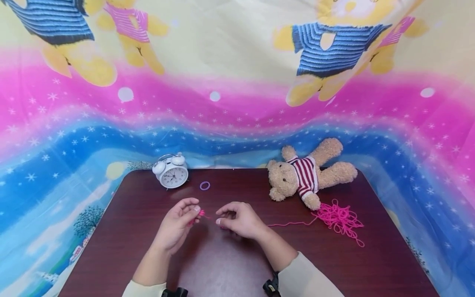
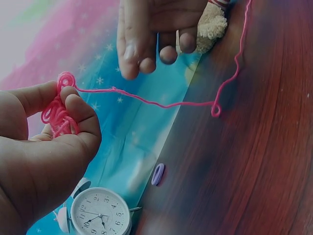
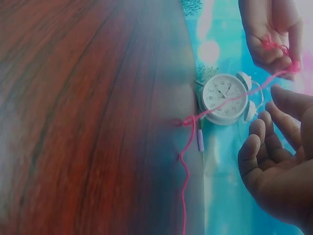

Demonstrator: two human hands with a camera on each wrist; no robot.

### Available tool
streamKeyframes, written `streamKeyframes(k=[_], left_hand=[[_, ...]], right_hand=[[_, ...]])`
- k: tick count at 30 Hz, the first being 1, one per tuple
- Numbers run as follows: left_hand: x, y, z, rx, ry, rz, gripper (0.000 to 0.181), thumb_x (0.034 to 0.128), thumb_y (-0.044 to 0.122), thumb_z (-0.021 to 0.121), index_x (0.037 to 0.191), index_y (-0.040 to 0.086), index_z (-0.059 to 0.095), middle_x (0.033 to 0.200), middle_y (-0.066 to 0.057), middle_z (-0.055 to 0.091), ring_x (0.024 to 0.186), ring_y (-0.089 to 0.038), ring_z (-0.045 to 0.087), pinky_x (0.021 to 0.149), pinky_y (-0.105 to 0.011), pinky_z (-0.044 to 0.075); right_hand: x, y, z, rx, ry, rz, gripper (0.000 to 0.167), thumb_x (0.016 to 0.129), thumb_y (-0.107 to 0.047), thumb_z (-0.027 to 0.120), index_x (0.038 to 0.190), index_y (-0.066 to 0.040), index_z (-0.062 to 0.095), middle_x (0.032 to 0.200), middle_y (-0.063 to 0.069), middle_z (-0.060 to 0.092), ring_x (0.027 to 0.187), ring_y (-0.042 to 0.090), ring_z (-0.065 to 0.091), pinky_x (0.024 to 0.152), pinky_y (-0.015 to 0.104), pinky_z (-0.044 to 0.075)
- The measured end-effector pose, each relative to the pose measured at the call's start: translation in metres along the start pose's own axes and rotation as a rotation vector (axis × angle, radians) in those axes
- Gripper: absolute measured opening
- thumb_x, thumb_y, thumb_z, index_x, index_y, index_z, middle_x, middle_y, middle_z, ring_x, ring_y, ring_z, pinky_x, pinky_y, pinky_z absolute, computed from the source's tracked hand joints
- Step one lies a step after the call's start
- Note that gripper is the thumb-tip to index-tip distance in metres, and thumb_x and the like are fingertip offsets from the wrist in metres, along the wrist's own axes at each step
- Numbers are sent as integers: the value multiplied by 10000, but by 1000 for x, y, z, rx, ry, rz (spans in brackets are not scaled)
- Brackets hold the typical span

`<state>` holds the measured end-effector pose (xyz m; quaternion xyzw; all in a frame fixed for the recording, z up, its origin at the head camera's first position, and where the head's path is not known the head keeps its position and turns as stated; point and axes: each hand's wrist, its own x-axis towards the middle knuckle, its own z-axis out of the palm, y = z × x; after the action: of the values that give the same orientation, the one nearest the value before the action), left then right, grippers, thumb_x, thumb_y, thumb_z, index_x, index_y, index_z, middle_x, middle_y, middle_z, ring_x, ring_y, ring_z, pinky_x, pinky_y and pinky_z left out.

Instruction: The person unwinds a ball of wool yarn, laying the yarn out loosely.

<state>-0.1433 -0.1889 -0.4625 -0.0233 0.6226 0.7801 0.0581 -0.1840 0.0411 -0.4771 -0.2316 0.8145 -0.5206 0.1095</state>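
Observation:
My left hand pinches a small looped bundle of pink yarn between thumb and fingers. From that bundle a single strand runs out, with a small loop in it, and trails over the table. Just right of the bundle is my right hand, its fingers loosely bent and apart. The right wrist view shows nothing between the right thumb and fingers, and the strand passes beside them. A loose tangled pile of the same yarn lies on the table at the right, joined by the strand.
A white twin-bell alarm clock stands at the back left of the dark wooden table. Near it lies a purple ring-shaped band. A teddy bear in a striped shirt lies at the back right, touching the yarn pile. A printed curtain hangs behind.

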Motion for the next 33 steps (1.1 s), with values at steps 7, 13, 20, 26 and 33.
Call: streamKeyframes(k=[7, 13, 20, 26, 33], left_hand=[[2, 0, 8, -5, -17, -4, 291, 1019, 64, 640, 1272, 12, 507, 961, -40, 636, 856, -161, 615, 825, -288, 555], [3, 1, 12, 0, -21, -11, 293, 1020, 65, 638, 1275, 12, 505, 961, -42, 618, 880, -193, 612, 834, -301, 552], [1, 3, 14, -16, -19, -10, 271, 1021, 55, 630, 1260, 16, 509, 948, -41, 620, 867, -190, 610, 792, -267, 547], [1, 3, 14, -20, -16, -7, 264, 1016, 48, 629, 1250, 19, 509, 945, -38, 626, 846, -161, 606, 780, -255, 545], [0, 4, 12, -11, -7, -11, 269, 1016, 52, 635, 1255, 25, 515, 941, -27, 624, 853, -168, 608, 808, -279, 545]], right_hand=[[4, -4, 4, -42, 9, -54, 227, 904, -229, 817, 1123, -183, 779, 920, -61, 692, 634, 98, 662, 560, 279, 571], [6, -8, 8, -41, 14, -71, 189, 902, -212, 820, 1086, -184, 792, 931, -62, 681, 617, 103, 654, 538, 279, 562], [6, -11, 12, -55, 27, -76, 96, 915, -202, 804, 1009, -183, 800, 913, -81, 680, 599, 115, 649, 537, 270, 554], [5, -12, 11, -51, 38, -86, 64, 922, -195, 793, 974, -160, 806, 899, -83, 683, 562, 110, 638, 537, 265, 552], [4, -13, 6, -71, 38, -99, 87, 932, -205, 787, 992, -148, 813, 899, -108, 694, 677, 63, 645, 619, 249, 558]])
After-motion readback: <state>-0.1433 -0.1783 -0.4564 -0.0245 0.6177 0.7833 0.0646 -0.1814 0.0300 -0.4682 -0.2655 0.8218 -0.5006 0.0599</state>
